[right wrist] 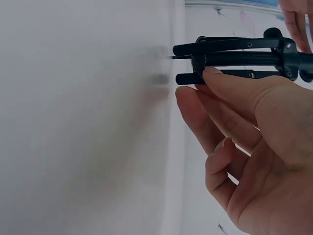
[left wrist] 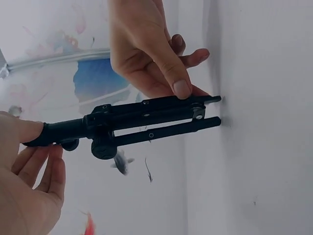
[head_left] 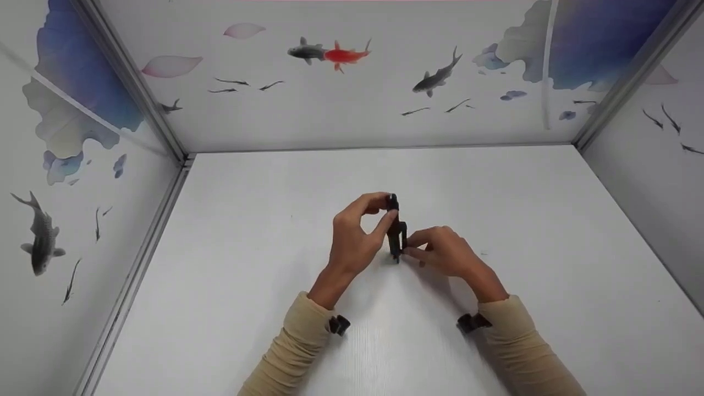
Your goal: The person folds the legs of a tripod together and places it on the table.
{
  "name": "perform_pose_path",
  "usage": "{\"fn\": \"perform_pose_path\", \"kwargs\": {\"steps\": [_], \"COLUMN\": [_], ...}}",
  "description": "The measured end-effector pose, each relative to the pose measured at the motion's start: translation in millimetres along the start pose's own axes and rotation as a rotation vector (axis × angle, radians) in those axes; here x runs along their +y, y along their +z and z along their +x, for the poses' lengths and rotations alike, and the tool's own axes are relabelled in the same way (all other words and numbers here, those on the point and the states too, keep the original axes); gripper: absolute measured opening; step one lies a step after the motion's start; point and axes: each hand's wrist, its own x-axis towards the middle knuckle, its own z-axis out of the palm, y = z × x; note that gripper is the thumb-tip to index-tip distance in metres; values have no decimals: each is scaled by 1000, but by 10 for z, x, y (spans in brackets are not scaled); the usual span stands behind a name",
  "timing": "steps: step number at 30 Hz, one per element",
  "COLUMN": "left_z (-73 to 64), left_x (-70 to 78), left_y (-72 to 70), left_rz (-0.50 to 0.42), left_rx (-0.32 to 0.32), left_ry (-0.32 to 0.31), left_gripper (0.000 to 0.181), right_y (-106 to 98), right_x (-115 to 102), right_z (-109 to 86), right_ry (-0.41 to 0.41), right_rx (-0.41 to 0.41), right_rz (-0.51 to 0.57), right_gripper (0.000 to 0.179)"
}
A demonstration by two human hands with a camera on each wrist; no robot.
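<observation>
A small black tripod (head_left: 392, 234) stands upright over the white tabletop, its legs folded nearly parallel to the centre post. My left hand (head_left: 355, 236) grips its top end between thumb and fingers. Low on the right side, my right hand (head_left: 446, 250) pinches one leg near its foot, seen closer in the right wrist view, where the tripod (right wrist: 230, 46) shows its hinged legs and braces. A round knob (left wrist: 104, 148) sticks out near the top of the legs in the left wrist view. Whether the feet touch the table is hard to tell.
White panels printed with fish and leaves enclose the table (head_left: 231, 220) at the back and both sides, joined by grey metal frame strips (head_left: 132, 308). A small black device (head_left: 339, 325) sits at the left wrist, another (head_left: 473, 323) at the right.
</observation>
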Motion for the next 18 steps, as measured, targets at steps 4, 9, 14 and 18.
{"fn": "perform_pose_path", "kwargs": {"steps": [4,9,14,18], "left_z": [45,87,113,123], "left_x": [-29,-75,-141,-215], "left_y": [-106,-242,-376,-503], "left_rz": [-36,-73,-86,-48], "left_rx": [-22,-64,-122,-170], "left_ry": [-58,-105,-160,-218], "left_gripper": [27,30,32,30], "right_y": [-67,-136,-187,-216], "right_x": [30,63,80,74], "right_z": [-12,-30,-60,-83], "right_ry": [15,46,65,91], "right_rx": [11,23,33,35], "right_rz": [-9,-19,-36,-48], "right_gripper": [13,11,10,9]}}
